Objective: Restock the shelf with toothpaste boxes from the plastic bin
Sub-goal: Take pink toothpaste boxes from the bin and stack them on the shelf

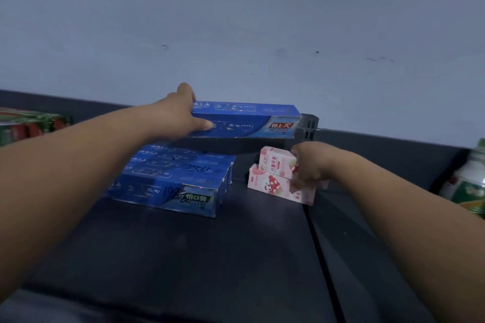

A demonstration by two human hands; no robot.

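Pale blue-grey wall (262,34) runs behind a dark grey shelf (183,257), whose flat top is split by a thin seam (324,257) running front to back on the right side.

Both bare forearms reach in from the near edge, and the hands are well apart. The left hand (181,115) grips one end of a long blue cardboard toothpaste box (249,120), thumb across its front face and fingers over the top. The box is held level in the air, lengthwise along the wall, above the back of a stack of blue toothpaste boxes (173,181) lying flat on the shelf (someone has scrawled on the top one in black marker).

To the right of that stack, a pair of small pink cardboard boxes (273,186) sits one on top of the other. The right hand (307,165) is curled round their right ends, fingers wrapped down over the front.

Just behind the far end of the held box stands a small black slotted bracket (309,126). Red-and-green packets (29,123) sit blurred at the far left, and a green-and-white plastic bottle (469,181) shows at the right edge.
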